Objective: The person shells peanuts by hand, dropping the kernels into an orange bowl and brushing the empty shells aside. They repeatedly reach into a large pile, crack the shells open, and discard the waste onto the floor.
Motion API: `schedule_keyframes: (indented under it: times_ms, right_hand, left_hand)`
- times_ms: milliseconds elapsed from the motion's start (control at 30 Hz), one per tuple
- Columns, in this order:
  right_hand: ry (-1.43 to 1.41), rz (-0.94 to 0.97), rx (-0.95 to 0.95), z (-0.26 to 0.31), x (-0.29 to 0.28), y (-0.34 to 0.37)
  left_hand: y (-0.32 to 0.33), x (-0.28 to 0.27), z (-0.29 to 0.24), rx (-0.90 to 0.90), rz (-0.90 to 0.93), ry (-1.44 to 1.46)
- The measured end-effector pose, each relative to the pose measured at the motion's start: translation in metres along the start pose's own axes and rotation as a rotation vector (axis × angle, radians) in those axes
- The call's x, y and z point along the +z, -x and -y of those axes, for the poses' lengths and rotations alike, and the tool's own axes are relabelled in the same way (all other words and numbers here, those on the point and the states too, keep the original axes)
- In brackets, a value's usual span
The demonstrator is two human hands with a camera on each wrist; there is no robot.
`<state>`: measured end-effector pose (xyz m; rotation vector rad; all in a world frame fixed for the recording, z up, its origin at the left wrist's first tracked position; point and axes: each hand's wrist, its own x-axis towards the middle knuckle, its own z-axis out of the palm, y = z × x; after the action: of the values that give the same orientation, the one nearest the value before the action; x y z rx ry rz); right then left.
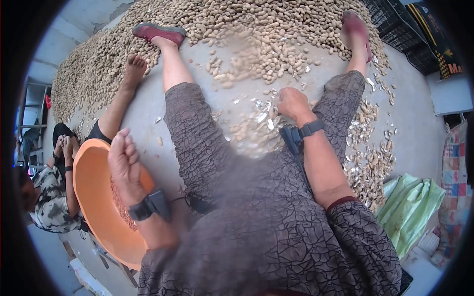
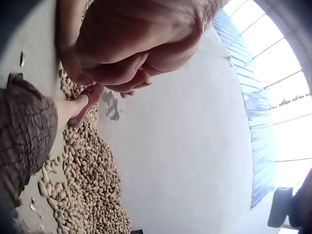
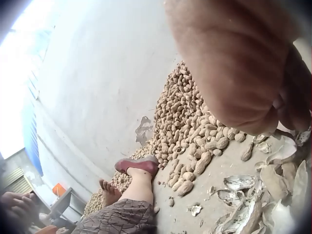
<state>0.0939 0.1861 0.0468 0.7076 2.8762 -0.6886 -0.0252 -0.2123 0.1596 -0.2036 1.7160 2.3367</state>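
My left hand (image 1: pixel 124 167) is held over the near side of an orange basin (image 1: pixel 91 197), with its fingers curled in toward the palm. Reddish peanut kernels (image 1: pixel 118 200) lie inside the basin, partly behind that hand. Between my legs, my right hand (image 1: pixel 295 103) is bent into a loose fist just above the floor. Broken peanut shells (image 3: pixel 239 183) lie below and beside it in the right wrist view. Unshelled peanuts (image 1: pixel 264 61) are scattered a little farther ahead. The insides of both hands are hidden, and I cannot tell whether they enclose anything.
A large heap of unshelled peanuts (image 1: pixel 222 22) spreads along the wall around my shoes. More empty shells (image 1: pixel 370 153) cover the floor to the right, near a green sack (image 1: pixel 412 207). Black crates (image 1: pixel 400 37) stand at the far right. Another person (image 1: pixel 54 197) sits beyond the basin.
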Motion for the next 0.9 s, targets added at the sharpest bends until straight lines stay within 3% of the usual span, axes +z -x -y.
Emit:
schedule_keyframes:
  times_ms: [167, 233, 367, 433, 467, 533, 567, 633, 700, 767, 833, 900]
  right_hand:
    - [-0.023, -0.049, -0.052, -0.009, 0.013, -0.008]
    - [-0.016, -0.019, -0.037, -0.010, 0.012, -0.010]
    - [-0.045, -0.021, -0.044, -0.013, 0.011, -0.009]
    - [-0.032, -0.059, -0.061, -0.016, 0.011, -0.009]
    - [-0.031, -0.065, -0.052, -0.018, 0.011, -0.008]
    - [-0.058, -0.120, -0.083, -0.020, 0.010, -0.005]
    - [-0.056, -0.123, -0.079, -0.021, 0.012, -0.006]
    - [-0.035, -0.143, -0.099, -0.023, 0.015, -0.011]
    - [-0.058, -0.148, -0.092, -0.021, 0.014, -0.010]
    - [-0.081, -0.153, -0.090, -0.020, 0.011, -0.011]
    - [-0.102, -0.143, -0.077, -0.020, 0.009, -0.012]
    - [-0.117, -0.154, -0.055, -0.019, 0.005, -0.010]
  left_hand:
    - [0.027, -0.054, -0.034, 0.201, -0.273, -0.302]
    - [0.023, -0.090, -0.035, 0.398, -0.498, -0.654]
    - [0.015, -0.153, -0.033, 0.451, -0.665, -0.912]
    - [0.013, -0.168, -0.033, -0.023, -0.789, -1.327]
    - [0.009, -0.177, -0.029, -0.018, -0.778, -1.327]
    - [0.006, -0.176, -0.020, 0.297, -0.737, -1.669]
    - [0.004, -0.175, -0.018, 0.300, -0.733, -1.666]
    - [0.012, -0.102, -0.021, 0.449, -0.653, -1.633]
    - [0.008, -0.043, -0.015, 0.470, -0.408, -1.278]
    - [-0.009, 0.002, 0.011, 0.618, -0.123, -1.025]
    - [-0.013, 0.063, 0.029, 0.409, 0.174, -0.838]
    - [-0.021, 0.117, 0.053, 0.431, 0.389, -0.959]
